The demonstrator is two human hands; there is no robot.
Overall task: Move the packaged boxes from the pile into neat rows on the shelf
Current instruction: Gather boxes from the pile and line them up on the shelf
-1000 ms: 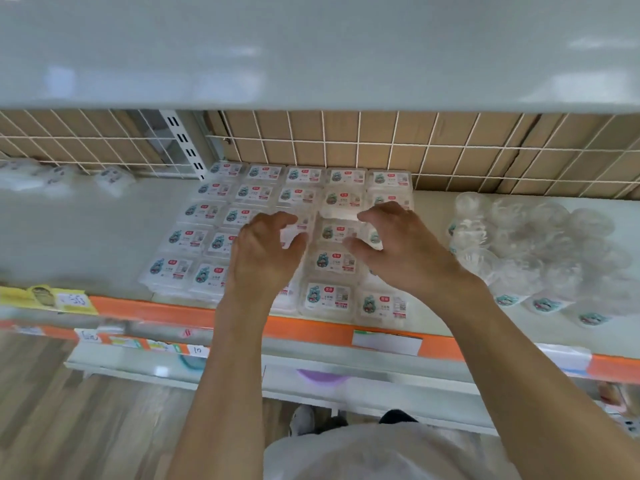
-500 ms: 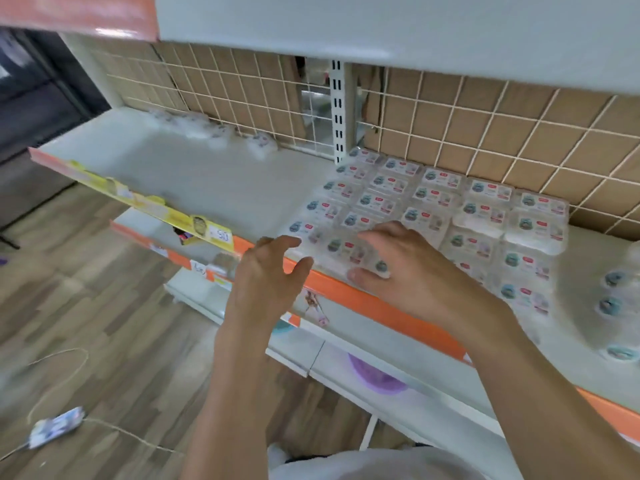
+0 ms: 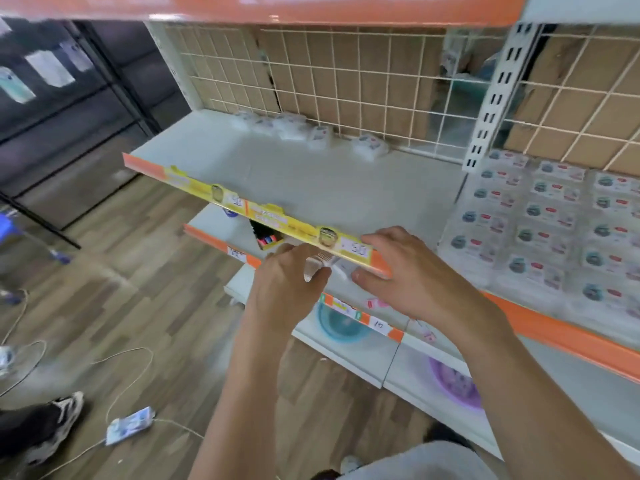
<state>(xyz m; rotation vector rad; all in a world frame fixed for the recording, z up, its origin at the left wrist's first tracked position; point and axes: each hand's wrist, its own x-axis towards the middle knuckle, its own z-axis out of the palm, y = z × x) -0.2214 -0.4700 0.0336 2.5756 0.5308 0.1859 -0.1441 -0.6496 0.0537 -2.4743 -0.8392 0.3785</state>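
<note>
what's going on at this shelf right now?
A person is stocking a store shelf with packaged boxes. A block of boxes already lies in neat rows on the right. Both hands are empty in front of the shelf edge: the left hand and right hand hang relaxed. A few loose packs lie scattered along the wire back panel, not yet in rows.

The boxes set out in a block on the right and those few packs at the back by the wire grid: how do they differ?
The boxes in the block lie flat, labels up, in straight rows edge to edge; the packs by the wire grid sit loose, tilted and unevenly spaced. The block reaches the shelf's orange front edge; the loose packs stay at the back. Both seem to be clear-wrapped and white, though blur hides whether they are the same product.
</note>
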